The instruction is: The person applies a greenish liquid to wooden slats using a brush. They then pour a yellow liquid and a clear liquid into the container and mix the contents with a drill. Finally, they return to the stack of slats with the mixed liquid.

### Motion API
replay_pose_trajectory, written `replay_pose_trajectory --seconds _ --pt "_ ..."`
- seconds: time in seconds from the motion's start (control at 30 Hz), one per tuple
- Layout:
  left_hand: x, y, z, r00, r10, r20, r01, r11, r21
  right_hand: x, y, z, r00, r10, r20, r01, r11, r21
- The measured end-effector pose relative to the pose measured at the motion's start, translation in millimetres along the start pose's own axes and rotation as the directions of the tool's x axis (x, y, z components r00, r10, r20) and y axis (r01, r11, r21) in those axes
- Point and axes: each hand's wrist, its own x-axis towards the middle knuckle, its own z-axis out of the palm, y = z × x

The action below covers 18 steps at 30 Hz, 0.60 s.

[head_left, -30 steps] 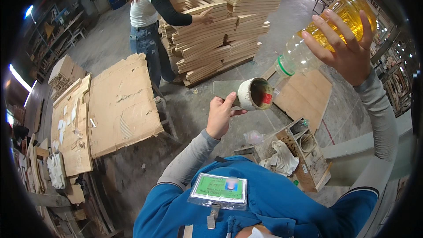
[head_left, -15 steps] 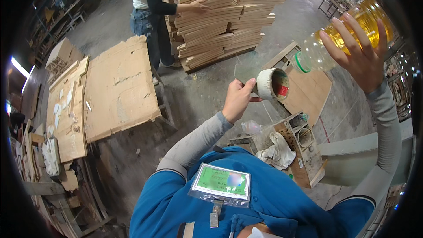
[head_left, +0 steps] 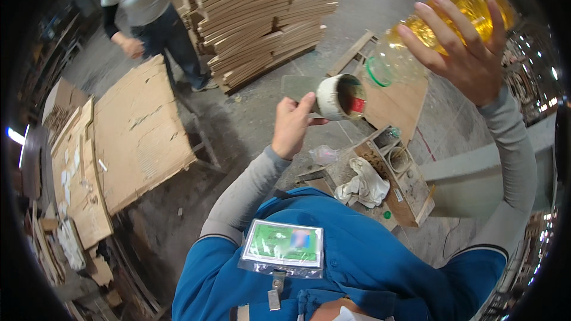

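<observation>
My left hand point(head_left: 291, 122) is closed around the side of a whitish, stained cup point(head_left: 329, 100). The cup's opening faces right, showing a dark inside with a red patch. A flat, greenish see-through piece point(head_left: 297, 87) shows beside this hand; whether I hold it is unclear. Up at the right, my right hand point(head_left: 467, 53) grips a large clear plastic bottle point(head_left: 399, 62) of yellow liquid. It is tilted, with its green-ringed mouth just right of the cup. I cannot make out any stream between them.
A wooden box point(head_left: 410, 193) holds a container; a white cloth point(head_left: 364, 184) lies beside it. Left is a cardboard-covered table point(head_left: 140, 137). Curved wooden pieces point(head_left: 250, 30) stand stacked ahead, with another person point(head_left: 146, 6) next to them. A green cap point(head_left: 387, 214) lies near the box.
The view has shifted, so my hands, cup and bottle appear further left. The bottle's mouth remains close to the cup. The other person has turned, and their hand is off the stack's front.
</observation>
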Motion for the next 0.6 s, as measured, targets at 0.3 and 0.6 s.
replay_pose_trajectory --seconds 0.3,0.6 --pt "0 8 11 1.0 0.012 -0.013 -0.012 1.0 0.003 -6 5 6 0.999 -0.009 0.039 0.011 0.999 -0.045" --pt "3 -6 9 0.999 -0.036 -0.01 0.036 0.999 -0.004 -21 6 8 0.998 0.002 0.071 -0.003 1.0 0.017"
